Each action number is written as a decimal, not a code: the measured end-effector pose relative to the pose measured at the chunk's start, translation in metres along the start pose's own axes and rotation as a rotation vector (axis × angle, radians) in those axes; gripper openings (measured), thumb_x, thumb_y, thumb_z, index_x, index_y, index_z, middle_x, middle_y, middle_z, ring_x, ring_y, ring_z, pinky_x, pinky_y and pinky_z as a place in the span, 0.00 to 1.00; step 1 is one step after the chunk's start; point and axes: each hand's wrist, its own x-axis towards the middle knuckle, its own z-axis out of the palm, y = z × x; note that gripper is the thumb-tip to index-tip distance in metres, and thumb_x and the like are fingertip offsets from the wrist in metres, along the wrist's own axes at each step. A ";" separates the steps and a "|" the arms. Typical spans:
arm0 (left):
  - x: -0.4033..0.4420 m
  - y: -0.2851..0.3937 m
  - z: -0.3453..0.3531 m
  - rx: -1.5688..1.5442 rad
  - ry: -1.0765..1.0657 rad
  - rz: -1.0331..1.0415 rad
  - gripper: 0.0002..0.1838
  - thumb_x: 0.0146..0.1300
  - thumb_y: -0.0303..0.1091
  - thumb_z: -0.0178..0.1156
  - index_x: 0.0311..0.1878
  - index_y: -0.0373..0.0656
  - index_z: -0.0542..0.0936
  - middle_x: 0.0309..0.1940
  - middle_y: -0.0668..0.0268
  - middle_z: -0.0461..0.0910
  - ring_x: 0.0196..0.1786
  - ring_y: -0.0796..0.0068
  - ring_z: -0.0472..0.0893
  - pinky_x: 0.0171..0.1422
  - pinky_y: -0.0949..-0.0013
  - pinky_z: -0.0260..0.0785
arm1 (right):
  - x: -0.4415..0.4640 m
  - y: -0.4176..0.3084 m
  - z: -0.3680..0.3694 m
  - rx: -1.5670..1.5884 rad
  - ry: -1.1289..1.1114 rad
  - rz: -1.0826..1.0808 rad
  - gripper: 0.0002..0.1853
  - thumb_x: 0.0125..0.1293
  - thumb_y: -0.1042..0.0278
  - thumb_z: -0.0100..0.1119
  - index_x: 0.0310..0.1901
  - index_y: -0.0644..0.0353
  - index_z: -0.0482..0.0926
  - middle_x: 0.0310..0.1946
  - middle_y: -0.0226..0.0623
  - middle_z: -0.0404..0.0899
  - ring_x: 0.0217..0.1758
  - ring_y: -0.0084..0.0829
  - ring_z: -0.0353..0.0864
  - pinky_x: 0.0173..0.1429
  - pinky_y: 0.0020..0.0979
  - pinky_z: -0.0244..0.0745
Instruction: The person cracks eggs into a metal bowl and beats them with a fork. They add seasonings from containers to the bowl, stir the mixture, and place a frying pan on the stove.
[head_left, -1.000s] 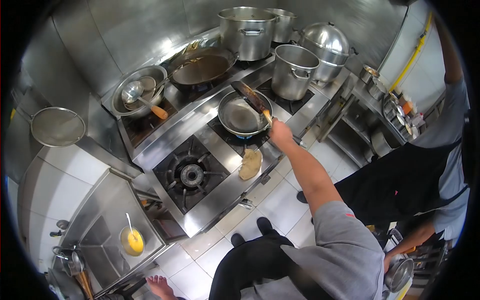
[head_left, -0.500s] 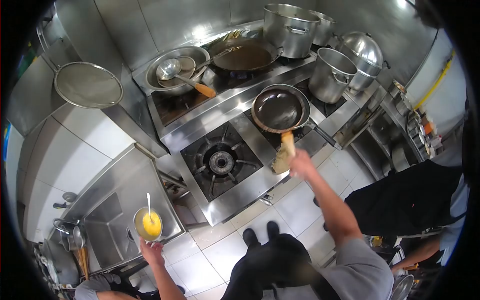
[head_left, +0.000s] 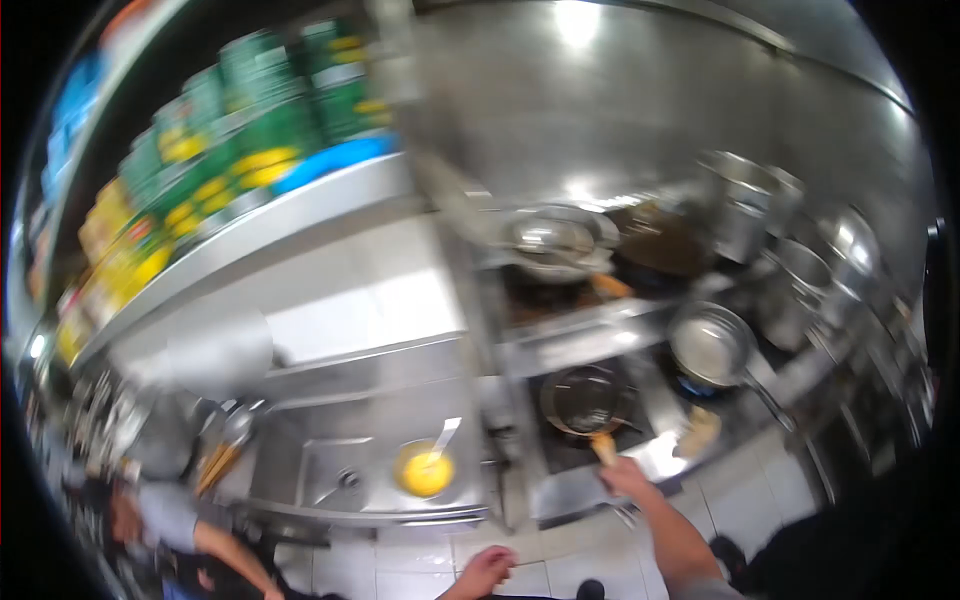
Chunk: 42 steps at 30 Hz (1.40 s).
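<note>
My right hand (head_left: 625,478) is wrapped round the light-coloured handle of a dark frying pan (head_left: 588,400), which is at the left front burner (head_left: 570,455). My left hand (head_left: 485,572) hangs near the bottom edge, fingers loosely bent and apart, holding nothing. A bowl of yellow beaten egg (head_left: 425,470) with a spoon (head_left: 447,434) in it rests on the steel counter beside the sink basin, away from my left hand. On the right front burner, over a blue flame, stands a long-handled pan (head_left: 710,345). A crumpled cloth (head_left: 698,432) lies on the stove's front edge.
Pots (head_left: 742,205) and a wide wok (head_left: 660,245) crowd the back of the stove. The sink basin (head_left: 335,470) is left of the bowl. A shelf (head_left: 300,215) with green and yellow packages overhangs the sink. Another person's arm (head_left: 235,555) is at lower left.
The view has swung left and blurred. My right hand has moved the frying pan from above the other pan to the left burner. My left hand has left the bowl.
</note>
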 end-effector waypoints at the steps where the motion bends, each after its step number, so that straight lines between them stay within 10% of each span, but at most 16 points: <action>1: -0.006 0.005 -0.009 0.047 -0.092 -0.027 0.13 0.75 0.41 0.57 0.49 0.39 0.78 0.32 0.66 0.81 0.32 0.77 0.79 0.38 0.71 0.74 | 0.005 0.000 0.000 -0.291 0.061 -0.009 0.16 0.62 0.57 0.66 0.43 0.63 0.83 0.31 0.39 0.85 0.29 0.31 0.83 0.36 0.36 0.79; 3: -0.015 0.014 -0.042 0.135 -0.204 -0.003 0.13 0.76 0.42 0.59 0.51 0.42 0.78 0.36 0.69 0.80 0.37 0.80 0.78 0.44 0.73 0.73 | -0.044 -0.045 0.033 -0.589 0.540 -0.244 0.29 0.63 0.55 0.69 0.60 0.67 0.76 0.47 0.56 0.85 0.51 0.51 0.85 0.56 0.44 0.79; 4: -0.026 0.005 -0.069 0.183 -0.218 0.050 0.14 0.76 0.43 0.60 0.54 0.43 0.78 0.40 0.70 0.81 0.41 0.82 0.77 0.49 0.73 0.73 | -0.082 -0.098 0.053 -0.521 0.414 -0.166 0.33 0.60 0.57 0.71 0.64 0.63 0.75 0.54 0.57 0.83 0.58 0.51 0.83 0.58 0.45 0.78; 5: -0.039 0.004 -0.101 0.132 -0.092 0.058 0.14 0.76 0.43 0.60 0.54 0.43 0.78 0.40 0.70 0.81 0.41 0.82 0.77 0.49 0.73 0.73 | -0.056 -0.053 0.070 -0.669 0.617 -0.615 0.25 0.58 0.61 0.72 0.55 0.61 0.78 0.47 0.51 0.84 0.51 0.51 0.84 0.55 0.45 0.78; 7: -0.084 -0.005 -0.148 0.145 0.049 0.216 0.13 0.75 0.40 0.61 0.53 0.42 0.79 0.38 0.70 0.81 0.40 0.82 0.76 0.49 0.72 0.73 | -0.097 -0.083 0.138 -0.490 0.194 -0.360 0.16 0.57 0.65 0.71 0.42 0.59 0.75 0.37 0.44 0.80 0.40 0.45 0.82 0.48 0.43 0.77; 12: -0.211 -0.018 -0.271 -0.034 0.667 0.103 0.10 0.75 0.37 0.61 0.48 0.41 0.81 0.37 0.71 0.81 0.38 0.84 0.77 0.47 0.74 0.73 | -0.139 -0.118 0.419 -0.780 -0.782 -0.744 0.13 0.59 0.63 0.67 0.24 0.62 0.76 0.18 0.36 0.75 0.25 0.26 0.76 0.33 0.33 0.71; 20: -0.296 -0.041 -0.369 -0.389 1.108 0.098 0.09 0.72 0.35 0.63 0.48 0.41 0.81 0.37 0.71 0.82 0.37 0.81 0.80 0.44 0.75 0.74 | -0.137 -0.234 0.708 -0.609 -1.002 -0.565 0.12 0.70 0.60 0.63 0.34 0.60 0.84 0.26 0.26 0.81 0.30 0.15 0.78 0.34 0.27 0.74; 24: -0.304 -0.027 -0.418 -0.422 1.086 0.032 0.08 0.72 0.33 0.64 0.48 0.40 0.81 0.33 0.71 0.81 0.37 0.82 0.79 0.45 0.75 0.74 | -0.029 -0.288 0.808 -0.403 -0.832 -0.455 0.14 0.74 0.56 0.60 0.46 0.58 0.84 0.30 0.27 0.82 0.26 0.22 0.80 0.32 0.30 0.77; 27: -0.288 -0.005 -0.470 -0.303 1.021 -0.043 0.09 0.72 0.33 0.64 0.48 0.38 0.82 0.33 0.70 0.82 0.37 0.82 0.79 0.46 0.75 0.73 | 0.059 -0.344 0.869 -0.043 -0.599 -0.200 0.18 0.74 0.55 0.59 0.58 0.55 0.79 0.54 0.32 0.78 0.52 0.28 0.77 0.38 0.34 0.83; 29: -0.264 0.003 -0.510 -0.263 0.939 -0.054 0.09 0.72 0.33 0.64 0.48 0.38 0.82 0.33 0.70 0.82 0.37 0.82 0.79 0.46 0.76 0.73 | 0.110 -0.376 0.903 0.133 -0.473 -0.277 0.20 0.74 0.54 0.59 0.62 0.52 0.76 0.57 0.33 0.76 0.51 0.30 0.77 0.37 0.35 0.83; 33: -0.197 0.005 -0.592 -0.172 0.774 -0.057 0.10 0.73 0.35 0.63 0.49 0.38 0.81 0.35 0.69 0.83 0.39 0.82 0.79 0.46 0.74 0.73 | 0.203 -0.434 0.961 0.589 -0.381 -0.301 0.21 0.72 0.52 0.59 0.61 0.50 0.75 0.52 0.36 0.77 0.47 0.31 0.79 0.34 0.36 0.81; 35: -0.153 0.001 -0.632 -0.046 0.684 0.044 0.12 0.74 0.38 0.62 0.51 0.40 0.81 0.37 0.68 0.84 0.40 0.83 0.80 0.46 0.73 0.74 | 0.277 -0.425 0.984 0.541 -0.690 0.018 0.21 0.73 0.45 0.57 0.59 0.48 0.77 0.52 0.31 0.79 0.48 0.30 0.81 0.35 0.40 0.84; 37: -0.114 0.014 -0.672 -0.120 0.609 0.097 0.10 0.74 0.38 0.62 0.49 0.42 0.81 0.34 0.70 0.82 0.38 0.82 0.78 0.43 0.74 0.73 | 0.246 -0.429 0.980 0.221 -0.552 -0.181 0.20 0.69 0.57 0.64 0.59 0.52 0.76 0.52 0.36 0.78 0.53 0.37 0.80 0.41 0.46 0.87; 38: -0.091 0.016 -0.691 -0.180 0.558 0.106 0.10 0.74 0.38 0.62 0.49 0.42 0.81 0.34 0.71 0.81 0.36 0.83 0.77 0.41 0.74 0.72 | 0.262 -0.387 0.970 0.173 -0.789 -0.839 0.22 0.64 0.66 0.68 0.59 0.55 0.75 0.52 0.38 0.78 0.55 0.40 0.79 0.42 0.46 0.87; 42: -0.011 0.020 -0.744 -0.488 0.528 0.071 0.10 0.75 0.36 0.57 0.53 0.43 0.77 0.36 0.63 0.82 0.32 0.72 0.80 0.35 0.67 0.75 | 0.175 -0.366 0.937 0.185 -0.460 -0.484 0.12 0.69 0.60 0.59 0.40 0.62 0.81 0.34 0.38 0.77 0.38 0.34 0.78 0.35 0.43 0.77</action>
